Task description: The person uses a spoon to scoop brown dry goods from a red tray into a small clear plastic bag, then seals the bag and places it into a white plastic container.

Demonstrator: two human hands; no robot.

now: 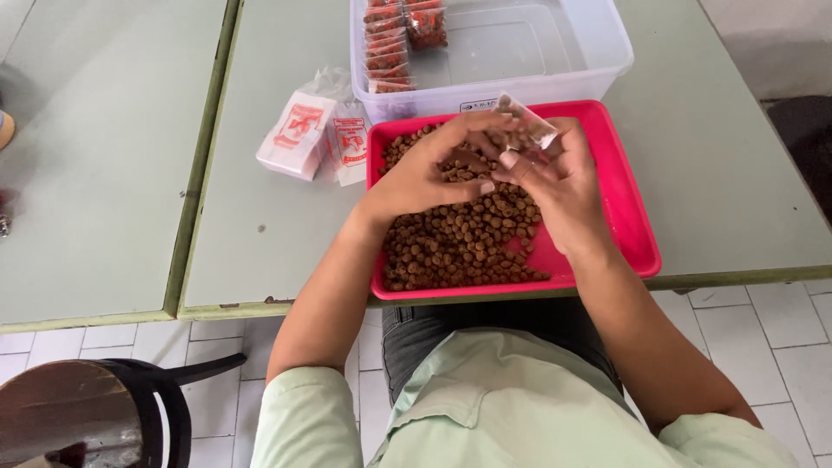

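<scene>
Pink plastic forms the shallow tray (637, 247) that sits at the near edge of the pale green surface (260, 217), directly before the seated person, so that its load of small brown pellets (459, 243) lies within easy reach of both hands. The left hand (425, 173) hovers over the pellets with fingers curled, apparently pinching some of them toward the mouth of a small clear packet (527, 121). The right hand (559, 186) is clamped on that packet, holding it above the tray, probably so that spilled pellets fall back into it. Beyond the tray stands a clear plastic bin (598, 52) holding filled packets (390, 43) in rows along its left side. A stack of empty white-and-red packets (316, 134) lies left of the tray, near the left hand.
</scene>
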